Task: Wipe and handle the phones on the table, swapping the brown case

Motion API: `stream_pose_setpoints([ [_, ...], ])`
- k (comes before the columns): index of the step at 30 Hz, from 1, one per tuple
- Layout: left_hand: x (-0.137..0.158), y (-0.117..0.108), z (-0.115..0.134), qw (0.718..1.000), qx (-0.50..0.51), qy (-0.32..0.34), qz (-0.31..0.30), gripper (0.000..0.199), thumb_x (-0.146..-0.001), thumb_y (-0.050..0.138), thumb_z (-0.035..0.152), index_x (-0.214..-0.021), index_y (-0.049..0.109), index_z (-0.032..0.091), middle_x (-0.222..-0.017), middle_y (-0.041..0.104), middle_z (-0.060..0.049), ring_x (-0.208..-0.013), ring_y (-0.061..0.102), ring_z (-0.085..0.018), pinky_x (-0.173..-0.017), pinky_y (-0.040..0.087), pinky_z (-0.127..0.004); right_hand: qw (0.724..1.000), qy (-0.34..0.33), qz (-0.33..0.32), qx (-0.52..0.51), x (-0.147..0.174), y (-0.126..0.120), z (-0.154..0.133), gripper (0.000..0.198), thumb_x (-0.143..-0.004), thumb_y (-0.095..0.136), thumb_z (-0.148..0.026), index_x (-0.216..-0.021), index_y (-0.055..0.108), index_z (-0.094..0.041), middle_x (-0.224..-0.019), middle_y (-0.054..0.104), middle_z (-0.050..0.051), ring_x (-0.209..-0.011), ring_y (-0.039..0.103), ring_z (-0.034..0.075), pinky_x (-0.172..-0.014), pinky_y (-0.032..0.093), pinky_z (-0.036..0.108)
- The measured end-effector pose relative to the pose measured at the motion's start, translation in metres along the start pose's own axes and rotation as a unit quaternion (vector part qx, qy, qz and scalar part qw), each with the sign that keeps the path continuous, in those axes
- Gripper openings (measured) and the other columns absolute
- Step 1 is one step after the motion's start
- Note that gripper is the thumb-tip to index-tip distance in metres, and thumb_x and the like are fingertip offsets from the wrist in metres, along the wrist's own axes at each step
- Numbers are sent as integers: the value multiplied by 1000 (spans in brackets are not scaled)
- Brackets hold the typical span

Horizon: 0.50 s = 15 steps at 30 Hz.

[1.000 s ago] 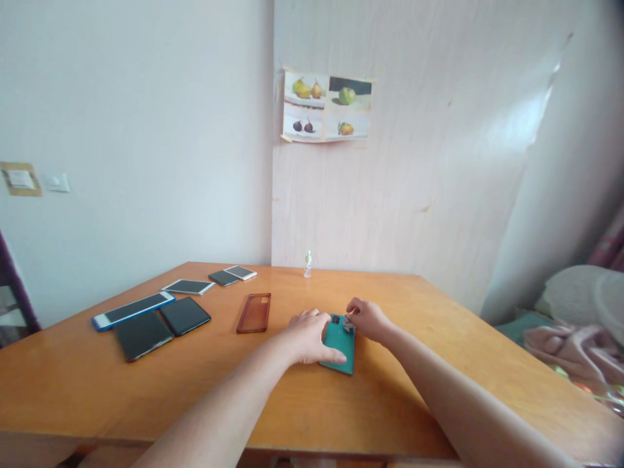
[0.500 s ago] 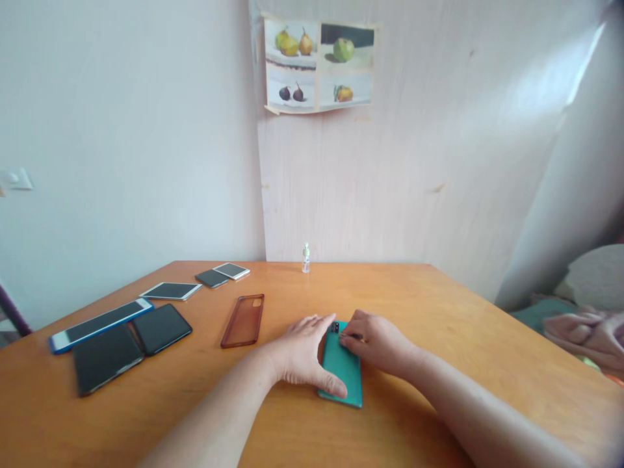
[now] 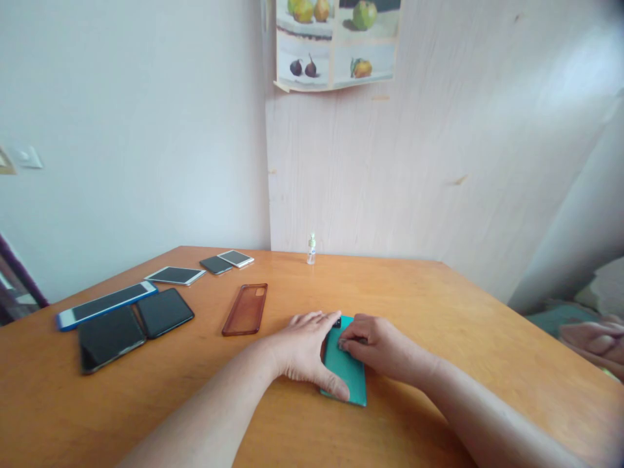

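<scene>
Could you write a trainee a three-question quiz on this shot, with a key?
1. Which hand has its thumb and fingers spread wide over the teal phone?
2. True or false: the small bottle stands upright on the table.
3. What colour is the loose phone case? (a) bright blue (b) white (c) reddish brown

Key: 1. the left hand; 2. true; 3. c

Room in a home, wooden table (image 3: pixel 414 305) against a wall (image 3: pixel 370 175), fruit pictures (image 3: pixel 336 49) above, switch (image 3: pixel 28 157) at left, probably bedding (image 3: pixel 589 338) at right edge
</scene>
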<state>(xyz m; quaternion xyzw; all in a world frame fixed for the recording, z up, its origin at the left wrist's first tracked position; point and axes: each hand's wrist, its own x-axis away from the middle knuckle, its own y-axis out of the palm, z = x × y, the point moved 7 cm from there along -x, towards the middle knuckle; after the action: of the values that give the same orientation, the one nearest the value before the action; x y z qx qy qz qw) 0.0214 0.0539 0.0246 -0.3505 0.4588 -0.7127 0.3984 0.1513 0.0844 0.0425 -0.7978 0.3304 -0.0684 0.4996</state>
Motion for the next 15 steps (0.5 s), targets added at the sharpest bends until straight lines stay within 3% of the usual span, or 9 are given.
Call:
stream_pose_setpoints([
  [5, 0, -2, 3, 1000, -8, -3, 7, 128, -56, 60, 84, -154, 5, 24, -161, 13, -11, -146, 15, -35, -117, 18, -50, 988, 104, 86, 78, -11, -12, 30, 20, -90, 54, -28, -88, 73, -21, -83, 62, 4, -80, 59, 16, -73, 41, 25],
  [7, 1, -2, 3, 1000, -7, -6, 9, 128, -55, 60, 85, -154, 5, 24, -161, 13, -11, -146, 15, -36, -116, 18, -50, 992, 81, 71, 67, -8, -10, 19, 18, -88, 55, -25, -86, 72, -21, -82, 63, 3, -79, 59, 15, -72, 41, 25],
  [11, 0, -2, 4, 1000, 1, -6, 6, 130, -53, 61, 85, -154, 4, 26, -161, 13, -11, -146, 15, -36, -116, 19, -52, 998, -30, -45, -16, 3, 7, -17, 19, -87, 53, -18, -81, 70, -23, -78, 65, -1, -76, 58, 13, -70, 42, 22],
  [13, 0, -3, 5, 1000, 2, -1, 7, 130, -53, 61, 85, -154, 4, 26, -161, 13, -11, -146, 15, -36, -116, 18, -51, 999, -14, -31, -19, 1, 6, -12, 18, -87, 53, -19, -84, 70, -23, -80, 66, -1, -77, 58, 13, -70, 42, 22],
  [15, -1, -3, 5, 1000, 0, 1, 10, 130, -54, 60, 85, -154, 4, 25, -161, 14, -11, -146, 16, -35, -116, 18, -50, 999, 42, 28, 16, -5, -2, 6, 15, -86, 55, -21, -88, 70, -22, -84, 66, 1, -79, 59, 15, -73, 42, 24],
])
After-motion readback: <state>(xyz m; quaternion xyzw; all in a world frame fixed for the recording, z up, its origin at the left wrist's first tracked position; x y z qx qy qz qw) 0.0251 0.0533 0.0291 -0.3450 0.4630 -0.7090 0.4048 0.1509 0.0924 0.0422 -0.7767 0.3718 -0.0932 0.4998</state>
